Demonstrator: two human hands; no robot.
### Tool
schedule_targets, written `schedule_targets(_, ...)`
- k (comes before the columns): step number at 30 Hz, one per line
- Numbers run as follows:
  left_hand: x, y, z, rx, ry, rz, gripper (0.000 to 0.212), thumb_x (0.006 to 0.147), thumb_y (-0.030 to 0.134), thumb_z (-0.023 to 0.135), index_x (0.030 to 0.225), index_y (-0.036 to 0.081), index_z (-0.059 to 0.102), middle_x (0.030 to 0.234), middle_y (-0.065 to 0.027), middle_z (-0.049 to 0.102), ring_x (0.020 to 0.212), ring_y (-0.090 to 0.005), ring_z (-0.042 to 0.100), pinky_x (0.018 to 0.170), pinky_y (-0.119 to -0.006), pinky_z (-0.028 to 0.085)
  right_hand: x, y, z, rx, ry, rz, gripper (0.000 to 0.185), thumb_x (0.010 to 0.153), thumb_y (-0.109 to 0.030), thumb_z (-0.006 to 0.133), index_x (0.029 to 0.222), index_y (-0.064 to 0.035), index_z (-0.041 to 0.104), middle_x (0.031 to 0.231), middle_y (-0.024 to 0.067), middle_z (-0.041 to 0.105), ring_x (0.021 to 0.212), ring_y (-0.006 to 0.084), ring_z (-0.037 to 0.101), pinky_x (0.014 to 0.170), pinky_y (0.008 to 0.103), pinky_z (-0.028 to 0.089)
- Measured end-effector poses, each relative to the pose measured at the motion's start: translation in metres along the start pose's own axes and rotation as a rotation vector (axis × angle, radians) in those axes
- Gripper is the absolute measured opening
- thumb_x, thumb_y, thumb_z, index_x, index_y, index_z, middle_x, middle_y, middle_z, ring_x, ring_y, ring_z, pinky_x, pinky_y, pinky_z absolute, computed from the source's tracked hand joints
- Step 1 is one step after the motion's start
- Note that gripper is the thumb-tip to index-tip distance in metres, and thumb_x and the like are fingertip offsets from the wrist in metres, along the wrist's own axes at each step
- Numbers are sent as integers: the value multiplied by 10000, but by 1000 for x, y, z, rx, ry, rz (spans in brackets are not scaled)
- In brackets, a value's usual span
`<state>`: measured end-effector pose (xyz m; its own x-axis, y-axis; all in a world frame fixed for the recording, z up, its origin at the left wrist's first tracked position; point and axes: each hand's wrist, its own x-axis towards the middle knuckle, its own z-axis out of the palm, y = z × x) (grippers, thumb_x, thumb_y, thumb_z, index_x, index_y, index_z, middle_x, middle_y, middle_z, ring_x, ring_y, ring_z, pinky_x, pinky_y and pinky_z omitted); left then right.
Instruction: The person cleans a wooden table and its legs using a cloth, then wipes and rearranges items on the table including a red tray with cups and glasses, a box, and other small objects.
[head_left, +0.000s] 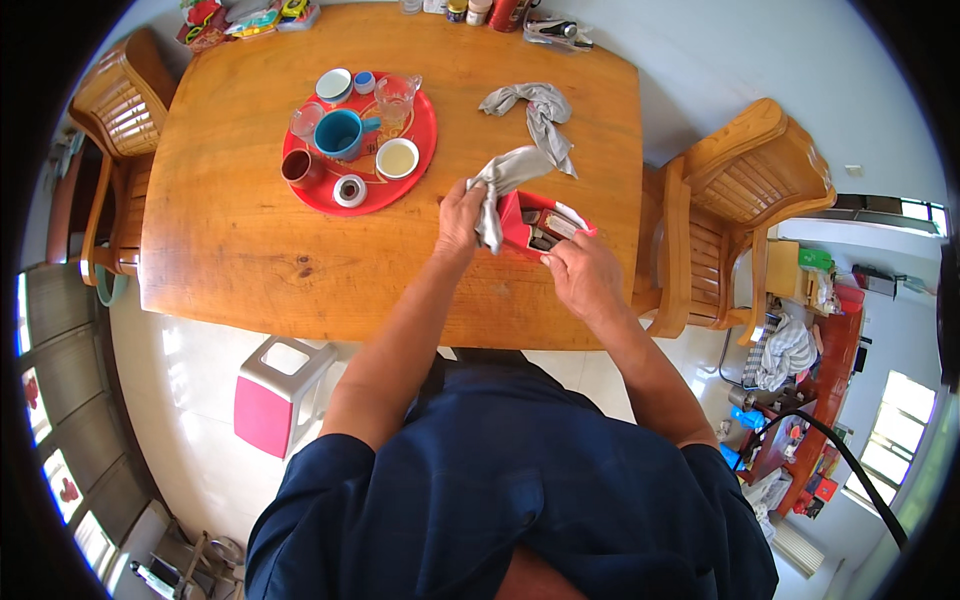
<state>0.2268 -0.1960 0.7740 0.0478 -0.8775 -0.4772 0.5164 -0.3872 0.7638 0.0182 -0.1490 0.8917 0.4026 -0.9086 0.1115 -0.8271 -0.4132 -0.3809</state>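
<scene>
My left hand (460, 217) grips a light grey cloth (512, 171), part of which hangs down beside a red box. That open red box (512, 219) sits in front of me, and inside it are several small dark packets or boxes (556, 224). With its fingers on the box's near right rim, my right hand (586, 274) holds the box. A second grey cloth (551, 112) lies crumpled on the wooden table (360, 270), beyond the box.
Left of my hands stands a round red tray (382, 196) with a blue mug (339, 135), a glass pitcher (395, 97) and several cups. Wooden armchairs flank the table at left (124, 97) and right (705, 225). A plastic stool (277, 390) stands near the table's front edge.
</scene>
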Motion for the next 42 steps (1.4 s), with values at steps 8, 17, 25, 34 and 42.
schedule_targets(8,1,-41,-2,379,344,197,296,1023,286,580,1108,12,652,1065,-236,709,1003,-397,665,916,-459,508,22,-8,9,100,-62,259,193,917,-237,749,882,-48,740,939,157,707,864,380,686,732,476,540)
schedule_targets(17,-14,-65,40,714,272,544,306,1024,200,574,1286,42,581,1235,-253,605,1110,-473,596,952,-522,501,43,11,31,539,-50,476,230,949,-202,757,944,27,737,717,94,673,641,138,579,601,341,470)
schedule_targets(25,-46,-64,52,645,229,485,254,992,184,606,1212,58,627,1156,-227,634,1066,-446,622,905,-484,523,51,11,30,577,-66,544,277,975,-230,745,949,45,723,681,10,591,618,91,500,559,302,434)
schedule_targets(34,-3,-43,-22,1251,45,785,280,822,144,709,1100,132,680,1138,-92,641,1067,-329,628,899,-442,534,40,-10,25,298,29,79,147,890,-101,771,930,9,683,975,180,672,834,335,658,714,422,538)
schedule_targets(42,-36,-30,-122,1443,-37,950,358,777,157,703,1135,154,681,1247,-49,629,1087,-284,625,930,-451,492,70,20,44,234,123,-9,63,892,-28,707,906,9,658,1020,161,666,985,378,636,869,454,521)
